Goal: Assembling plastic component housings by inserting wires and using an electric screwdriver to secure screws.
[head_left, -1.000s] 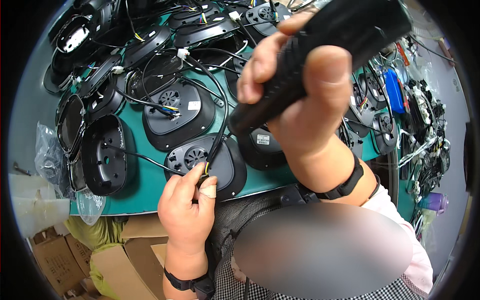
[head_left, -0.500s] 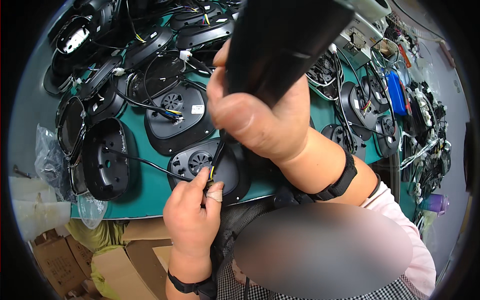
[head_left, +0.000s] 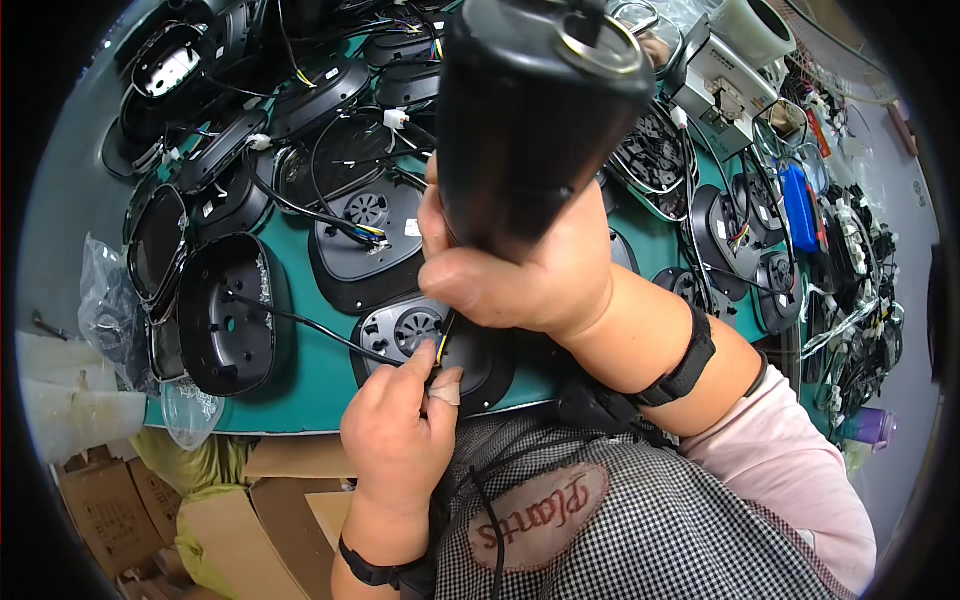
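My right hand point(head_left: 535, 285) is wrapped round a black cylindrical power tool point(head_left: 530, 130), held upright close to the camera. A metal ring shows at its top; its working end is hidden behind my hand. Below, my left hand point(head_left: 395, 430) presses thumb and forefinger together on the thin coloured wires point(head_left: 441, 350) of a black cable point(head_left: 310, 322). A beige wrap covers part of the thumb. Those fingers rest over a black plastic mirror base point(head_left: 482, 360) with a round slotted mount, near the table's front edge. The cable runs left into an open black oval shell point(head_left: 225, 345).
Another mirror base point(head_left: 370, 255) lies just beyond on the green table point(head_left: 320, 395). Several black housings and cables crowd the back left. At right are a grey metal box point(head_left: 722, 85), a blue object point(head_left: 797, 208) and bundled parts. Cardboard boxes point(head_left: 225, 535) stand below left.
The view has shifted, so the table things sit slightly to the right. More of the tool's top end shows now. My left hand still pinches the wires.
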Action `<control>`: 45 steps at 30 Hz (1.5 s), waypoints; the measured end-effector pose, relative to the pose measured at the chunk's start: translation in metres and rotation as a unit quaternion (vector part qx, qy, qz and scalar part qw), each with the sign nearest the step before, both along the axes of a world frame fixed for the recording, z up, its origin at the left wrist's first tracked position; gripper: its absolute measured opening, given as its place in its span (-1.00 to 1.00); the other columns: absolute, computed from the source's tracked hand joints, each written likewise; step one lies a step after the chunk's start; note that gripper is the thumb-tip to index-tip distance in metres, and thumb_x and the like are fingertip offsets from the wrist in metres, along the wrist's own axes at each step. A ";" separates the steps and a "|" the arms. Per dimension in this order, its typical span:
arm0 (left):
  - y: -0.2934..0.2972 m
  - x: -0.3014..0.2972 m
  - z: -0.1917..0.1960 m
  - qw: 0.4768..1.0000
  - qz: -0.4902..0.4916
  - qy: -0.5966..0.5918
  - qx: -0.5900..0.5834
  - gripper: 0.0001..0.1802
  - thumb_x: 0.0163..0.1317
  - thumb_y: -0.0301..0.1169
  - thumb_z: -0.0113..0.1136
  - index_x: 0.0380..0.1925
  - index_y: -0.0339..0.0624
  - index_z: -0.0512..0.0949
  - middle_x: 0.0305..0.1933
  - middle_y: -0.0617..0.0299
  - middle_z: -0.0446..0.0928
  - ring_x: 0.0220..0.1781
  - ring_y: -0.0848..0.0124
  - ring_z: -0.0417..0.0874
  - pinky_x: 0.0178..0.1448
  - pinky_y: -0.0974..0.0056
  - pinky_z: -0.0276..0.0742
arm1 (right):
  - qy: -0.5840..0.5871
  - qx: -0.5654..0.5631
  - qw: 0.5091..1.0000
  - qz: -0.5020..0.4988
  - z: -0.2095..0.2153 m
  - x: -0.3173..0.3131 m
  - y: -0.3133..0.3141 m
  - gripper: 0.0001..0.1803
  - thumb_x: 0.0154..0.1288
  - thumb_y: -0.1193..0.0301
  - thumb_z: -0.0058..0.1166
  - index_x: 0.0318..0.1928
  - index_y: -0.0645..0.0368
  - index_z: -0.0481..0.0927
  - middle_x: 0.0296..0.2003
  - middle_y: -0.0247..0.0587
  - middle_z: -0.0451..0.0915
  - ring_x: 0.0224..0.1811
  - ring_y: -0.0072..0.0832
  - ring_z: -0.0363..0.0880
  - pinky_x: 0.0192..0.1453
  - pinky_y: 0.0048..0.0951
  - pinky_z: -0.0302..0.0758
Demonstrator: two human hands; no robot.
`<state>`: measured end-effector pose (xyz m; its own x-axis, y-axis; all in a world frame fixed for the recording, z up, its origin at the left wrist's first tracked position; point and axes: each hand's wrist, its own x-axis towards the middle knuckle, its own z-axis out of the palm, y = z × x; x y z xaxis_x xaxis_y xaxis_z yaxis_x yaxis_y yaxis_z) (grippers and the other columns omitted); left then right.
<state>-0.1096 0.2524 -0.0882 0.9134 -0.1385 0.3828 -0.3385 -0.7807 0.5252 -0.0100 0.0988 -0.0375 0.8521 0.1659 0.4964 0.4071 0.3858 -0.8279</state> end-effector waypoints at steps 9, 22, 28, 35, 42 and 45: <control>-0.001 -0.002 0.000 0.999 0.007 -0.008 -0.032 -0.69 -0.09 -0.45 0.36 -0.25 -0.19 0.61 -0.67 0.25 0.35 -0.69 0.37 0.38 -0.60 0.31 0.31 | -0.020 0.012 0.997 -0.074 -0.014 -0.006 -0.010 -0.35 0.05 0.12 0.32 -0.05 0.26 0.28 -0.55 -0.20 0.44 -0.56 -0.50 0.45 -0.50 -0.56 0.43; 0.021 -0.001 0.015 0.511 -0.085 0.251 -0.818 -0.20 0.32 0.19 -0.35 0.13 -0.41 0.28 -0.11 0.06 0.45 -0.12 0.32 0.50 -0.08 0.31 0.47 | -0.050 0.165 0.976 0.131 0.046 -0.034 -0.015 -0.23 0.14 -0.19 0.01 0.07 0.24 0.34 -0.37 -0.31 0.40 -0.45 -0.48 0.41 -0.38 -0.43 0.37; 0.014 -0.009 0.026 0.471 -0.128 0.251 -0.836 -0.05 0.24 0.32 -0.41 0.25 -0.41 0.12 0.22 -0.10 0.26 0.32 0.10 0.25 0.32 0.22 0.26 | -0.036 0.164 0.977 0.130 0.040 -0.042 0.009 -0.20 0.10 -0.27 -0.03 0.07 0.18 0.35 -0.38 -0.33 0.41 -0.49 -0.49 0.42 -0.39 -0.43 0.41; 0.012 -0.016 0.022 0.453 -0.169 0.239 -0.842 -0.14 0.29 0.23 -0.32 0.22 -0.40 0.17 0.15 -0.05 0.34 0.25 0.17 0.34 0.25 0.21 0.32 | 0.039 0.188 0.976 0.104 0.031 -0.047 0.020 -0.23 0.07 -0.31 -0.04 0.01 0.09 0.36 -0.43 -0.37 0.41 -0.54 -0.51 0.42 -0.43 -0.43 0.41; 0.021 -0.033 -0.004 0.576 -0.107 0.326 -0.742 -0.79 0.27 -0.43 0.07 -0.16 -0.31 0.45 -0.30 0.11 0.51 -0.33 0.42 0.58 -0.30 0.37 0.60 | 0.047 0.210 0.974 0.069 0.043 -0.049 0.017 -0.27 0.11 -0.25 -0.02 -0.02 0.14 0.36 -0.45 -0.38 0.38 -0.55 -0.55 0.38 -0.44 -0.47 0.37; 0.017 -0.035 -0.002 0.597 -0.032 0.308 -0.740 -0.85 0.26 -0.40 0.11 -0.30 -0.27 0.48 -0.49 0.20 0.46 -0.56 0.51 0.47 -0.51 0.43 0.51 | 0.044 0.206 0.975 0.065 0.044 -0.050 0.015 -0.29 0.11 -0.22 0.01 -0.03 0.16 0.37 -0.45 -0.36 0.38 -0.54 -0.54 0.39 -0.46 -0.48 0.36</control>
